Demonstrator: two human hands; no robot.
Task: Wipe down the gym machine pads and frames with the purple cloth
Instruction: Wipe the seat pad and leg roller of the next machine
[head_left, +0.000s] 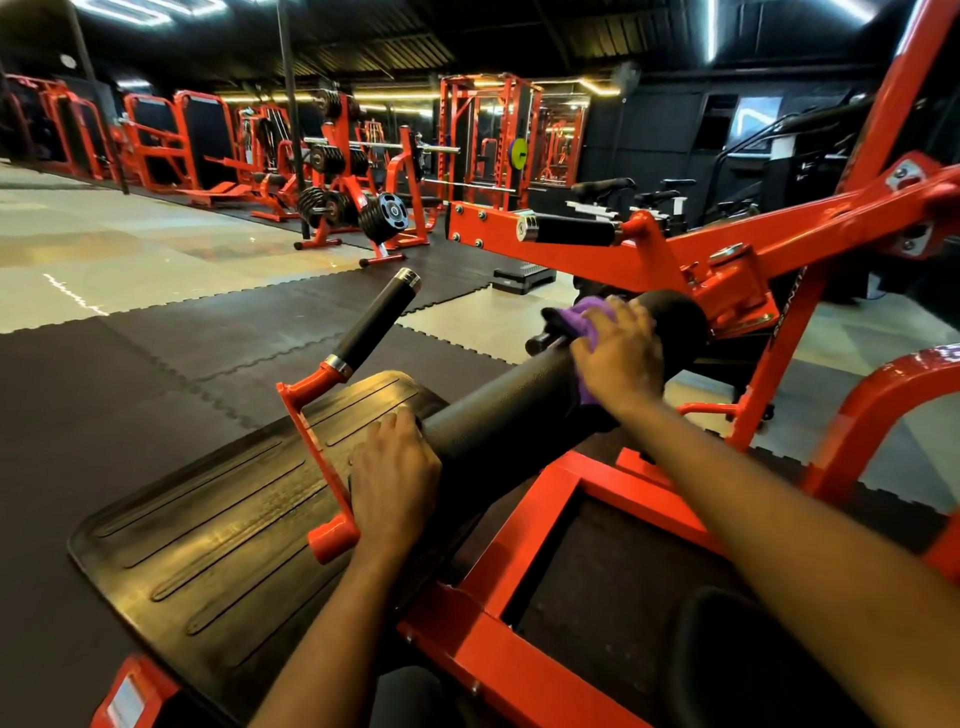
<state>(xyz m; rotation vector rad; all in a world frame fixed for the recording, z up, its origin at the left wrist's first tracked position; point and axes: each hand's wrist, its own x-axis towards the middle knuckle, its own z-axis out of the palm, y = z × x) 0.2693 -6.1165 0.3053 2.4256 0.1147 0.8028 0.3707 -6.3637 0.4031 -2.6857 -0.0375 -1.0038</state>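
A black roller pad (514, 397) runs diagonally across the middle of an orange-framed gym machine (737, 244). My right hand (621, 353) presses the purple cloth (584, 319) onto the far part of the roller, its fingers curled over the cloth. Most of the cloth is hidden under that hand. My left hand (395, 480) rests on the near end of the roller, fingers curved round its end face, beside an orange bracket (317, 452). A ribbed black foot plate (218, 514) lies to the left below that hand.
Two black-grip handles stick out nearby: an angled handle (376, 319) and a horizontal handle (569, 231). An orange base frame (519, 654) surrounds a dark opening at the lower right. Weight racks and orange machines (348, 182) line the back wall across rubber floor mats.
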